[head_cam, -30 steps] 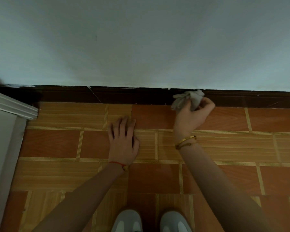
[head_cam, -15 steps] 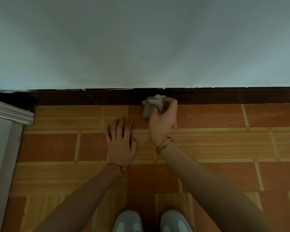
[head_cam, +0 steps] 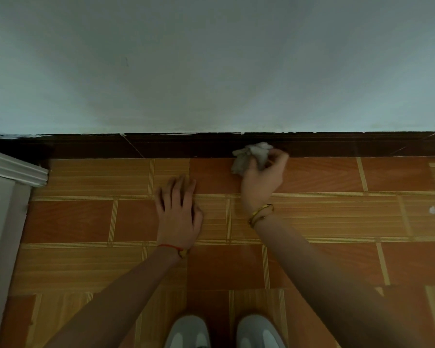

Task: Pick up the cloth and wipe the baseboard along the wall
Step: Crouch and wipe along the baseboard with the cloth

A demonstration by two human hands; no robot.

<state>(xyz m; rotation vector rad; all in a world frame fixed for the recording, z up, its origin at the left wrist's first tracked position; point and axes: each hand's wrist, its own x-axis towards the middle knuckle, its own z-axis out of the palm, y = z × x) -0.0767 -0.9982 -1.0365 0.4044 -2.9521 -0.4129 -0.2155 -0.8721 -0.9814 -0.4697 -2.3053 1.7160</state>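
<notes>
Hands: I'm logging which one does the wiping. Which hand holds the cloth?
The right hand, with gold bangles, grips the crumpled cloth against the dark baseboard. The left hand, with a red string, rests flat on the floor.

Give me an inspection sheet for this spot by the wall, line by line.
Surface: floor of orange and tan tiles, running to the wall.
Job's things: crumpled grey cloth held against the dark baseboard.
Clutter: small white scrap on a tile at far right.
Hands: right hand grips the cloth; left hand lies flat on the floor, fingers straight.
Cables: nothing seen.
Surroundings: pale wall; white door frame at left; two grey shoes at the bottom edge.
</notes>
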